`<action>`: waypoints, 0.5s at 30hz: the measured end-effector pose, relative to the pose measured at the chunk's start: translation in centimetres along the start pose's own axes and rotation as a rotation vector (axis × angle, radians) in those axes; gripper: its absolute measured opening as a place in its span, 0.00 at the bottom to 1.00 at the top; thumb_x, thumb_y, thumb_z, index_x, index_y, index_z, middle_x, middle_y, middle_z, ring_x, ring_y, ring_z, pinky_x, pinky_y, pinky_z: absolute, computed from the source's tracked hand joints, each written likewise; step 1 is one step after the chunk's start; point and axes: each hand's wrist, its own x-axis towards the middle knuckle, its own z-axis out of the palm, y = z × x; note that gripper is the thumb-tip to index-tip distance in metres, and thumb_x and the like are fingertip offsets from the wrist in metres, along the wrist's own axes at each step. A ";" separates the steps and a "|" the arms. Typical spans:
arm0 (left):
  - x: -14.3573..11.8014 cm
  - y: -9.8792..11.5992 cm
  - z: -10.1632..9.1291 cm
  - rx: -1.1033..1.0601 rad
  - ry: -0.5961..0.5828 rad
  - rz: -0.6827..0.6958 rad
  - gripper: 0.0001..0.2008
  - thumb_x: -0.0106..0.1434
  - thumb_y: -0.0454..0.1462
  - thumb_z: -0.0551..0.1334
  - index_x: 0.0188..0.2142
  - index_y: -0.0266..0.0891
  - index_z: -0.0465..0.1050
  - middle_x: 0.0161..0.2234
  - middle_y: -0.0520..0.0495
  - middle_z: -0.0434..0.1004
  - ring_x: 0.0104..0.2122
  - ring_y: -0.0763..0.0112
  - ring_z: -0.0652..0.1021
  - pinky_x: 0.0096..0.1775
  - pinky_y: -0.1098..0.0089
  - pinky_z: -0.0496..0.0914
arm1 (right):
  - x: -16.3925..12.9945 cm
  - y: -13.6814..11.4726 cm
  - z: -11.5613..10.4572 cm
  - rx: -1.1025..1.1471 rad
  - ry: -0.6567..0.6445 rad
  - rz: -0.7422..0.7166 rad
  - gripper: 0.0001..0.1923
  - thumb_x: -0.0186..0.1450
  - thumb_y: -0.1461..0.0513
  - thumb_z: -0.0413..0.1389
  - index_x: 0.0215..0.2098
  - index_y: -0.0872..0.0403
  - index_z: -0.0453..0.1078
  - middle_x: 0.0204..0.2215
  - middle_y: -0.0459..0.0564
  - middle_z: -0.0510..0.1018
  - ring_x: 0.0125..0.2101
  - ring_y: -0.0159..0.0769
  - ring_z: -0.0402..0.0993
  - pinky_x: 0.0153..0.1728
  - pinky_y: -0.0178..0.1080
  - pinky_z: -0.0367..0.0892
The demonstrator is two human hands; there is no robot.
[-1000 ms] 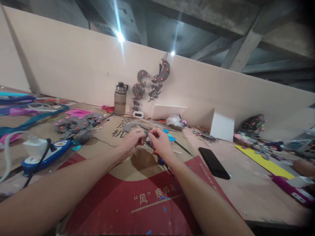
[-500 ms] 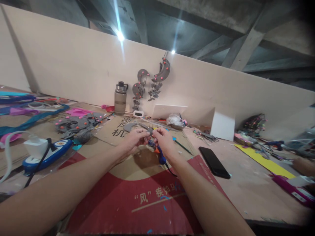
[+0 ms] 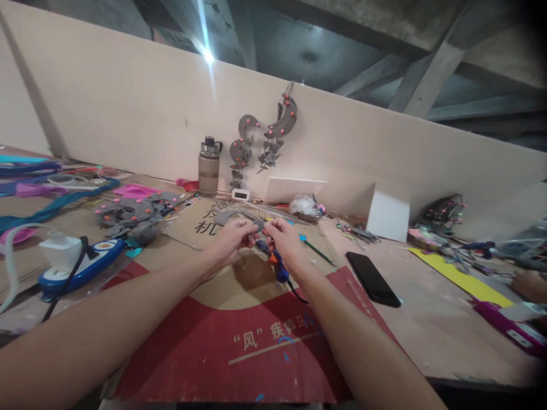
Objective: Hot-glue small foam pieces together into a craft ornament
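Note:
My left hand [image 3: 236, 239] and my right hand [image 3: 284, 239] meet above a cardboard sheet [image 3: 205, 347]. Between their fingertips is a small grey piece [image 3: 260, 225], pinched from both sides; it looks like the grey felt nearby, but its exact shape is too small to tell. Under my right wrist lies a blue-handled tool [image 3: 281, 269] with a black cord, probably a glue gun, its front partly hidden by the hand. A dark green pencil [image 3: 318, 251] rests to the right. Just beyond the hands is a grey crescent piece [image 3: 226, 216].
A phone [image 3: 371, 279] lies at right, a blue power strip [image 3: 83, 267] at left beside a heap of grey felt ornaments [image 3: 137, 212]. At the back stand a water bottle [image 3: 209, 168] and a small clock [image 3: 240, 195]. Another person's hand [image 3: 530, 285] shows at far right.
Both hands stay almost in place with the small grey piece between them. The fingertips have shifted slightly, and the view has tilted a little.

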 end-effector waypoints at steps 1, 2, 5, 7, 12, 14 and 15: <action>0.0 0.0 0.0 0.007 0.009 0.007 0.11 0.50 0.38 0.66 0.22 0.34 0.65 0.20 0.52 0.70 0.18 0.80 0.67 0.22 0.76 0.60 | 0.0 -0.1 0.1 0.031 0.000 0.004 0.11 0.56 0.53 0.54 0.27 0.53 0.63 0.18 0.39 0.67 0.15 0.25 0.60 0.14 0.29 0.55; 0.0 0.0 0.0 0.016 0.014 0.016 0.11 0.50 0.38 0.65 0.22 0.34 0.65 0.21 0.52 0.70 0.18 0.80 0.67 0.23 0.76 0.60 | -0.1 -0.2 0.1 0.054 0.001 0.009 0.12 0.56 0.53 0.53 0.28 0.53 0.63 0.19 0.40 0.67 0.16 0.25 0.61 0.14 0.29 0.56; 0.0 0.0 -0.1 0.056 0.023 0.042 0.11 0.50 0.39 0.65 0.22 0.35 0.65 0.20 0.52 0.69 0.18 0.80 0.66 0.22 0.75 0.59 | -0.2 -0.4 0.2 0.048 -0.010 0.023 0.12 0.56 0.53 0.53 0.29 0.54 0.64 0.21 0.40 0.68 0.17 0.24 0.62 0.14 0.28 0.57; 0.0 0.0 -0.1 0.092 0.022 0.049 0.12 0.50 0.39 0.65 0.21 0.35 0.65 0.19 0.53 0.68 0.17 0.80 0.66 0.22 0.75 0.59 | -0.2 -0.3 0.2 -0.001 -0.017 0.017 0.11 0.55 0.54 0.54 0.28 0.54 0.64 0.18 0.39 0.67 0.16 0.24 0.61 0.15 0.28 0.57; 0.0 -0.2 -0.1 0.124 -0.017 0.032 0.13 0.51 0.42 0.65 0.21 0.35 0.66 0.21 0.52 0.69 0.18 0.79 0.67 0.23 0.75 0.59 | 0.2 0.3 0.0 -0.005 0.035 0.035 0.11 0.54 0.54 0.55 0.26 0.53 0.63 0.14 0.37 0.65 0.13 0.24 0.58 0.14 0.29 0.55; 0.0 -0.2 -0.1 0.112 -0.032 0.029 0.13 0.51 0.43 0.65 0.22 0.35 0.67 0.22 0.51 0.70 0.18 0.79 0.68 0.23 0.75 0.59 | 0.3 0.3 -0.1 0.077 0.035 0.064 0.12 0.53 0.53 0.56 0.24 0.53 0.62 0.14 0.38 0.65 0.14 0.24 0.57 0.14 0.29 0.54; 0.0 -0.2 -0.1 0.107 -0.034 0.033 0.13 0.52 0.43 0.65 0.23 0.35 0.68 0.22 0.51 0.71 0.18 0.79 0.67 0.23 0.75 0.60 | 0.3 0.3 -0.1 0.115 0.029 0.070 0.12 0.52 0.54 0.57 0.24 0.53 0.62 0.15 0.38 0.65 0.14 0.24 0.58 0.14 0.29 0.54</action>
